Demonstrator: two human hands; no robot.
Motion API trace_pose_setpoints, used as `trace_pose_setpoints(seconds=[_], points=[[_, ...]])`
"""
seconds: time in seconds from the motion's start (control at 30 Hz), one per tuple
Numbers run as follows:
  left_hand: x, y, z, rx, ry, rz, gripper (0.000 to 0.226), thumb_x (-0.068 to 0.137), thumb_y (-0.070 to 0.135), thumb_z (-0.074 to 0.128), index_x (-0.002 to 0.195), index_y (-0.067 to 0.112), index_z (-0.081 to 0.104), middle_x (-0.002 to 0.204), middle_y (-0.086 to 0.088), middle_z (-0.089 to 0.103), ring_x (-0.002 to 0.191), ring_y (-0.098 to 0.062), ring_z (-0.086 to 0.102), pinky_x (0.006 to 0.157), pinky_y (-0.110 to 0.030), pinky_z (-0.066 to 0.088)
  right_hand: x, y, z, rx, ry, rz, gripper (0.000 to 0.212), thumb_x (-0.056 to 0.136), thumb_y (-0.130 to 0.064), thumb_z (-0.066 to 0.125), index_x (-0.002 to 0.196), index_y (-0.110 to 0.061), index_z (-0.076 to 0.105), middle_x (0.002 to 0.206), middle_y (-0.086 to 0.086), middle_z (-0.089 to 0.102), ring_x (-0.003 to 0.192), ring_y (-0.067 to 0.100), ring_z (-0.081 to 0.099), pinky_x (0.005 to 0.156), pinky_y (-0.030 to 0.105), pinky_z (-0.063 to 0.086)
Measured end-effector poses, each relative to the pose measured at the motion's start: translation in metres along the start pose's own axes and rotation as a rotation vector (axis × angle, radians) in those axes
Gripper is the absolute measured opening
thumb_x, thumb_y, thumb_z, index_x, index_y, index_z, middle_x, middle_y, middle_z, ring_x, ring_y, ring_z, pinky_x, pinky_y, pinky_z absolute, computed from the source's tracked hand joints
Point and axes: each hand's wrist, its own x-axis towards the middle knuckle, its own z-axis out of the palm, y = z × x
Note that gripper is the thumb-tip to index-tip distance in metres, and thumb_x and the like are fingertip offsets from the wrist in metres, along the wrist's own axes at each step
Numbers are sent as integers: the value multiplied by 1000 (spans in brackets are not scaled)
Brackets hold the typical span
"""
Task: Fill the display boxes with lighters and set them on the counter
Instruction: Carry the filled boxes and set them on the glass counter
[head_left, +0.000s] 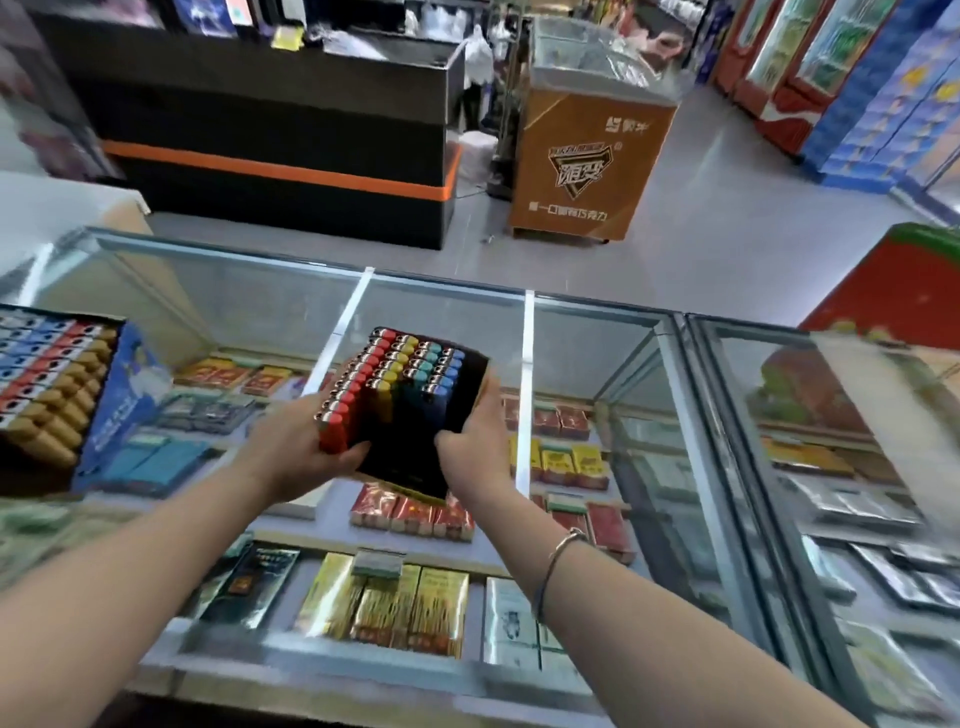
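I hold a black display box (410, 441) above the glass counter (597, 332), tilted toward me. Rows of red, yellow, teal and blue lighters (400, 369) fill it. My left hand (306, 441) grips its left side, fingers curled under the red row. On the right side, my right hand (475, 436) holds the box's edge, thumb on the front face. A second display box (111, 405), blue, stands on the counter at the far left, packed with blue, red and tan lighters (47, 374).
Beneath the counter glass lie shelves of cigarette cartons (410, 514). Across the aisle stand a black counter with an orange stripe (280, 171) and an orange freezer chest (587, 156). A red cabinet (893, 291) stands at the right.
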Motion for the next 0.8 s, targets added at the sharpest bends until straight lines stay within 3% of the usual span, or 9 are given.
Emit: trace_pose_setpoints(seconds=[0.07,0.2,0.37,0.53,0.6,0.67,0.7,0.8], points=[[0,3,-2,41,-19,7,73,64,61,40,101,3,62,88,-15,65,77,-33,61,64,-42,51,-1,-2,-2,-30,-18,32,80,71,-2,53,141,-26,21,125,5,47,115,24,46,99,48,45],[3,6,-2,69,-23,-7,62,67,59,41,92,5,60,75,-9,62,63,-25,55,55,-30,42,-1,-5,-4,-40,-23,59,84,73,-5,53,143,-30,15,131,6,44,122,27,43,97,51,45],[5,2,2,5,-4,74,57,70,57,44,96,8,59,80,3,51,70,-18,47,58,-24,32,0,-3,0,-51,8,76,81,74,-7,51,144,-26,15,136,6,43,126,27,41,99,49,44],[8,-4,4,-148,-70,61,59,64,59,46,101,14,59,91,1,58,90,-25,53,76,-32,42,-1,0,4,-76,66,33,75,76,-7,51,143,-20,20,137,6,42,127,26,39,100,47,42],[9,-5,5,-177,-72,70,66,62,59,47,108,14,60,101,-3,61,101,-27,53,85,-38,44,-3,-1,6,-104,135,23,70,76,-6,51,140,-16,26,140,6,38,133,25,31,109,47,33],[9,-6,7,-284,-75,45,65,60,55,53,112,16,59,100,3,60,101,-27,54,85,-43,47,-4,-2,10,-150,191,48,66,78,-4,49,140,-15,30,143,4,34,139,24,16,117,44,14],[10,-4,8,-401,-84,25,59,59,49,57,110,21,57,96,8,59,97,-26,55,82,-44,47,-4,-4,11,-141,213,70,65,78,-2,47,140,-17,31,143,3,34,138,21,14,117,42,12],[14,5,17,-687,-112,-42,47,59,25,62,102,38,49,82,15,59,81,-8,57,72,-38,52,-5,-10,10,26,299,157,64,77,6,39,134,-24,43,132,6,43,127,20,31,110,41,30]])
